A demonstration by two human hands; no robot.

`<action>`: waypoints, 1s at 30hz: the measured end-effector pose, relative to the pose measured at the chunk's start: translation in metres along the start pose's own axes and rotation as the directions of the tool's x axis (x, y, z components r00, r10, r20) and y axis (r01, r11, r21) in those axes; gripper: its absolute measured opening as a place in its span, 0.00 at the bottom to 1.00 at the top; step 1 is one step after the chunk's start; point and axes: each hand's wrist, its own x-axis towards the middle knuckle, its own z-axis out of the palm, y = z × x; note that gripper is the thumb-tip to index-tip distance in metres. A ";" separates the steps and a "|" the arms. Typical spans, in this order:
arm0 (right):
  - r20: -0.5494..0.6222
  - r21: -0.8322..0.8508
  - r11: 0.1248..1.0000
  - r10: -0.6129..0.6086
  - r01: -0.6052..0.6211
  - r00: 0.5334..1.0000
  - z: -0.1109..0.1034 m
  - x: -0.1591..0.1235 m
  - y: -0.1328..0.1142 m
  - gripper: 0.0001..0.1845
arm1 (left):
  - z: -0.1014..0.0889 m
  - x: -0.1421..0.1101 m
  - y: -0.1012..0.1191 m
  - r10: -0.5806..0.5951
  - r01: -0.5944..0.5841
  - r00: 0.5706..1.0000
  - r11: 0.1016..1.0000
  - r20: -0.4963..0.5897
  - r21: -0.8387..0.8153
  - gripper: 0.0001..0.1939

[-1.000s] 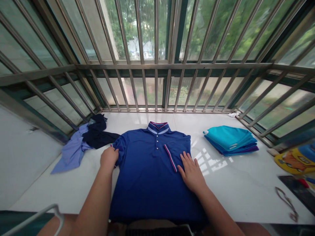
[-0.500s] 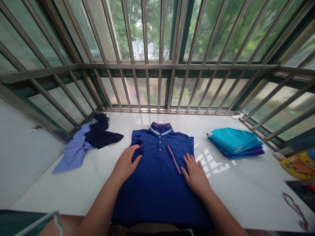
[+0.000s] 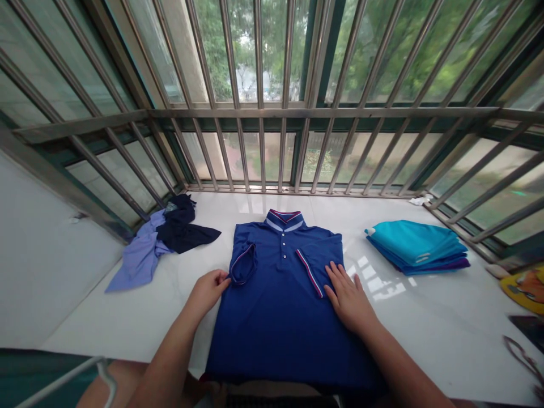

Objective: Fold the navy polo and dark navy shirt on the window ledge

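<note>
A dark blue polo shirt [image 3: 276, 317] lies front up on the white ledge, its collar [image 3: 284, 220] pointing at the window. Both sleeves are turned inward over the chest. The right-hand sleeve, edged with a red and white stripe, lies flat, while the left-hand sleeve's cuff [image 3: 243, 265] forms an open loop. My left hand [image 3: 208, 292] pinches the shirt's side edge just below that cuff, thumb and fingers together. Spread flat, my right hand [image 3: 349, 296] rests on the shirt's other side beside the striped sleeve. The shirt's hem is partly hidden near my body.
A stack of folded turquoise and blue clothes [image 3: 416, 246] sits on the right of the white ledge [image 3: 161, 317]. Crumpled lilac cloth [image 3: 138, 255] and black cloth [image 3: 187, 235] lie at left. Metal window bars [image 3: 280, 113] enclose the back. A yellow item [image 3: 525, 289] is at far right.
My left hand has moved off the left-hand sleeve, down to the shirt's side edge, and now pinches there. That cuff shows as an open loop. My right hand stays flat. The view has shifted slightly.
</note>
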 end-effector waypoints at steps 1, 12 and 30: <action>0.004 -0.003 1.000 -0.004 0.004 1.000 -0.001 0.001 0.002 0.35 | 0.001 0.000 0.000 -0.005 0.005 1.000 0.999 -0.008 -0.044 0.19; 0.012 -0.013 1.000 0.015 -0.015 1.000 -0.001 0.000 0.007 0.36 | -0.032 0.004 -0.029 -0.176 0.223 0.952 0.960 -0.252 0.169 0.09; 0.131 0.091 0.964 -0.260 0.250 0.957 -0.043 0.096 -0.183 0.40 | -0.025 -0.006 -0.038 0.093 -0.069 0.981 0.987 -0.171 0.142 0.19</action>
